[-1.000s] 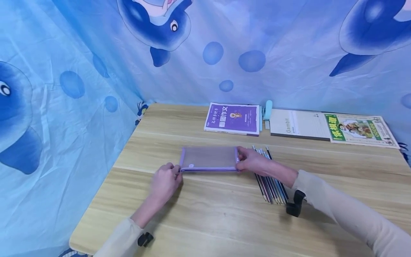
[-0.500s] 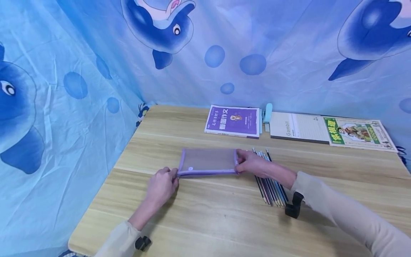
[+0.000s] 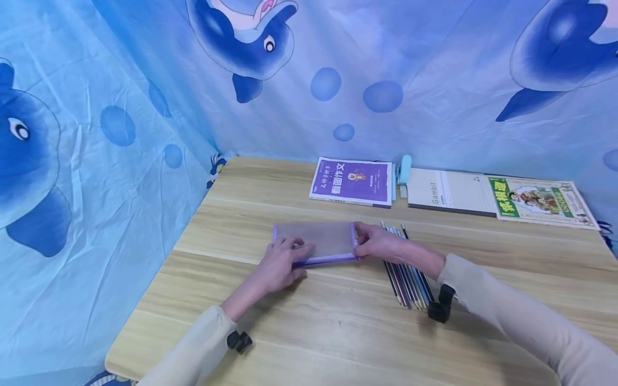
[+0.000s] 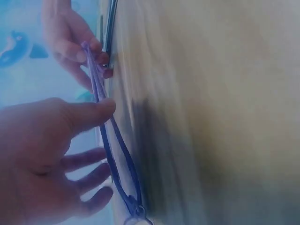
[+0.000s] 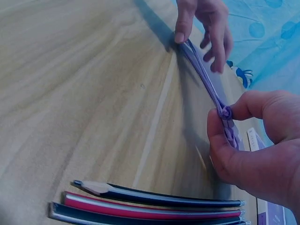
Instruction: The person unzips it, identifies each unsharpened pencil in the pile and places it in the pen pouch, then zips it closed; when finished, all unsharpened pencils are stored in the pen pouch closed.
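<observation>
Wooden desk (image 3: 338, 332): both hands grip mesh pouch (image 3: 316, 242) (contents unclear).

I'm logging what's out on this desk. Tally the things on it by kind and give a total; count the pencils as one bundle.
Mesh zip pouch: 1
Pencil bundle: 1
Books and notebooks: 3, purple book, Gambit notebook, green-covered book
Light blue clip-like item: 1
Total: 6

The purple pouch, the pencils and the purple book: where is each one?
purple pouch (image 3: 323, 238), head view, clear mesh face.
pencils (image 3: 407, 284), head view, middle of the row.
purple book (image 3: 352, 181), head view, front cover.
</observation>
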`<control>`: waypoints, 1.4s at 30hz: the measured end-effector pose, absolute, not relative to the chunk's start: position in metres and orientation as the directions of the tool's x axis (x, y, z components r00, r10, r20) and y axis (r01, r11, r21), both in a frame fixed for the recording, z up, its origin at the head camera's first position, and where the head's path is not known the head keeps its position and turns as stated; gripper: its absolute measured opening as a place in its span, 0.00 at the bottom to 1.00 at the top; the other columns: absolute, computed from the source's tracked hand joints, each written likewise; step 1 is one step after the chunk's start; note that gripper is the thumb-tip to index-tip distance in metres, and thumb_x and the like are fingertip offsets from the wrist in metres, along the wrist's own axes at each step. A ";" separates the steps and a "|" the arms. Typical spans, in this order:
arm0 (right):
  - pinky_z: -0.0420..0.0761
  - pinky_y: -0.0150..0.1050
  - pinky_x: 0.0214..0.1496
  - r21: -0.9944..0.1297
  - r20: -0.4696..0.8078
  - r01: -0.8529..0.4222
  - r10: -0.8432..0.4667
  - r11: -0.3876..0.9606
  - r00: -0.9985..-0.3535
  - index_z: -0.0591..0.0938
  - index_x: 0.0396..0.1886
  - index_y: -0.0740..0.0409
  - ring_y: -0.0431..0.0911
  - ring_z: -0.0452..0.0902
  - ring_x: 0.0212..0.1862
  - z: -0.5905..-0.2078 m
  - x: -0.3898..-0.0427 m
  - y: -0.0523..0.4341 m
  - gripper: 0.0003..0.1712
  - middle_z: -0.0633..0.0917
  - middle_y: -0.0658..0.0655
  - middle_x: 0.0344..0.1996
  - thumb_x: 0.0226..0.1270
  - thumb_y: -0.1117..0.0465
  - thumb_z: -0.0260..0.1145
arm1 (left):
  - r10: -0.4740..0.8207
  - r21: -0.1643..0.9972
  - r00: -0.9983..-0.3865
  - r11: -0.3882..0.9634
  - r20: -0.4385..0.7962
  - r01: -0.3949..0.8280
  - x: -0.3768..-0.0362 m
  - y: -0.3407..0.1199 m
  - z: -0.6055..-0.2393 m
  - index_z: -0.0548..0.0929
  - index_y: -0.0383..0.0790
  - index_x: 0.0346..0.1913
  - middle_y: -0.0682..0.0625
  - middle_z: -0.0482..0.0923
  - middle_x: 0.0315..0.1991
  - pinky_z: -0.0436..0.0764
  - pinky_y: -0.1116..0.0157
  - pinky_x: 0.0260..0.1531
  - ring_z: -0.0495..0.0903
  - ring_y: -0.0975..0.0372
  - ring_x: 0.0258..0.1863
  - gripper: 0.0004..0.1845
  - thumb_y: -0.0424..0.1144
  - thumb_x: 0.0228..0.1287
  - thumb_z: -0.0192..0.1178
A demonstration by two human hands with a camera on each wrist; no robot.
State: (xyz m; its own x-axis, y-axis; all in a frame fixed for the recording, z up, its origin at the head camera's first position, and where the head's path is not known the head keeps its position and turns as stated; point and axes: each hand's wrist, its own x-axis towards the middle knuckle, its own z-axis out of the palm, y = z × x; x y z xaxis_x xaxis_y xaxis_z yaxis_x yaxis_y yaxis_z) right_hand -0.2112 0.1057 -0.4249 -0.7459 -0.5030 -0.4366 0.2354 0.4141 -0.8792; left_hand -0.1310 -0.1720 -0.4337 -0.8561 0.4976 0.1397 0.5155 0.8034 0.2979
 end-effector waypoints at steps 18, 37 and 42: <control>0.86 0.43 0.39 -0.830 -0.298 -0.031 -0.491 0.556 -0.819 0.66 0.70 0.73 0.55 0.81 0.39 -0.408 -0.221 0.128 0.36 0.80 0.65 0.45 0.63 0.68 0.65 | 0.657 0.450 -0.751 0.655 0.058 0.607 -0.152 -0.167 -0.421 0.80 0.34 0.62 0.48 0.75 0.36 0.77 0.71 0.30 0.71 0.64 0.30 0.24 0.25 0.61 0.62; 0.80 0.38 0.18 -0.699 -0.190 -0.196 -0.443 0.688 -0.876 0.80 0.45 0.74 0.45 0.77 0.15 -0.414 -0.180 0.170 0.15 0.80 0.55 0.16 0.62 0.68 0.68 | 0.537 0.556 -0.837 0.665 0.108 0.498 -0.153 -0.153 -0.425 0.74 0.24 0.64 0.48 0.75 0.33 0.79 0.69 0.27 0.73 0.61 0.29 0.30 0.27 0.55 0.61; 0.81 0.38 0.18 -0.663 -0.196 -0.188 -0.410 0.724 -0.891 0.79 0.47 0.76 0.44 0.77 0.15 -0.413 -0.178 0.161 0.16 0.81 0.56 0.19 0.62 0.69 0.67 | 0.534 0.563 -0.836 0.654 0.130 0.505 -0.152 -0.152 -0.427 0.74 0.23 0.63 0.48 0.76 0.33 0.79 0.70 0.28 0.74 0.62 0.30 0.30 0.26 0.54 0.61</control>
State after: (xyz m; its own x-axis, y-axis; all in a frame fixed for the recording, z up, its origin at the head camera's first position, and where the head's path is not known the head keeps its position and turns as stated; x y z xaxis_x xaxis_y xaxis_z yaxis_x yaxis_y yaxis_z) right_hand -0.1782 0.1611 -0.4129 -0.8907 -0.4105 -0.1956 -0.1881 0.7244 -0.6633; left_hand -0.1517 -0.1520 -0.4271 -0.8356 0.5339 0.1298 0.5054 0.6541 0.5628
